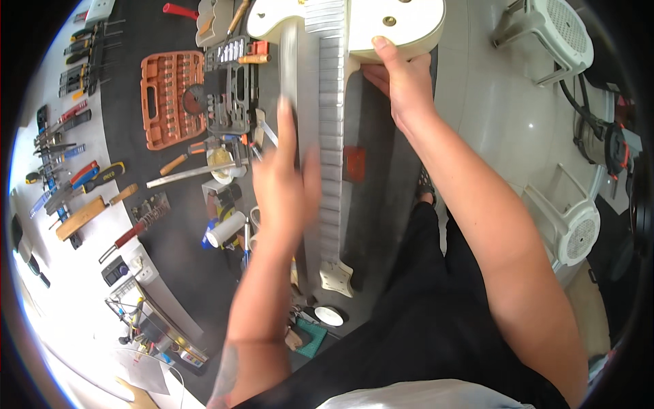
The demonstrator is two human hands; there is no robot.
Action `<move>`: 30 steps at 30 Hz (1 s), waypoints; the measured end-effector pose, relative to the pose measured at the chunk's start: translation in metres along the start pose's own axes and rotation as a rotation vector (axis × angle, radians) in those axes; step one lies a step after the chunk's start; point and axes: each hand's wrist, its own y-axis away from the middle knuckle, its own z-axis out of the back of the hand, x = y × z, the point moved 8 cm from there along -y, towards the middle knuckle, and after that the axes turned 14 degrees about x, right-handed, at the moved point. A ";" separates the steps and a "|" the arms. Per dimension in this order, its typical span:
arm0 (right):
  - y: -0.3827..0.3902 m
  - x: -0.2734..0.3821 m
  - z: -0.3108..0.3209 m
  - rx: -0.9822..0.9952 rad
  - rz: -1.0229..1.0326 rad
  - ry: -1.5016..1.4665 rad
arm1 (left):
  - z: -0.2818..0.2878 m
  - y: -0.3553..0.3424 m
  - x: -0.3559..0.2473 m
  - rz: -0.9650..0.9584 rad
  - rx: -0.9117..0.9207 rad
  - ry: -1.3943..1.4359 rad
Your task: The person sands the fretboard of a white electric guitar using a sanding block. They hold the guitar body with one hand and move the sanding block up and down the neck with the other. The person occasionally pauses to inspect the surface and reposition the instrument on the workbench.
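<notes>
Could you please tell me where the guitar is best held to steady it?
Probably by the guitar's body, at its near edge, coming from the right, as the right hand does: thumb above, fingers beneath. That broad body offers a rounded edge to pinch, whereas the neck is long and narrow.

The guitar [417, 28] is cut off by the upper edge, as is a white stool [571, 28]. The left hand [281, 180] and the long grey bar [290, 65] by it are blurred; its grip cannot be told. The guitar's body hides some fingertips of the right hand [413, 83].
</notes>
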 end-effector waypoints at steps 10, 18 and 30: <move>-0.003 -0.011 0.008 0.080 -0.079 0.049 | 0.000 -0.018 0.006 0.157 0.082 0.107; -0.001 -0.009 -0.016 0.124 -0.056 0.029 | 0.038 -0.124 -0.001 0.175 0.063 -0.118; 0.002 -0.009 0.000 0.102 -0.036 0.052 | 0.008 -0.039 0.003 0.100 0.022 0.050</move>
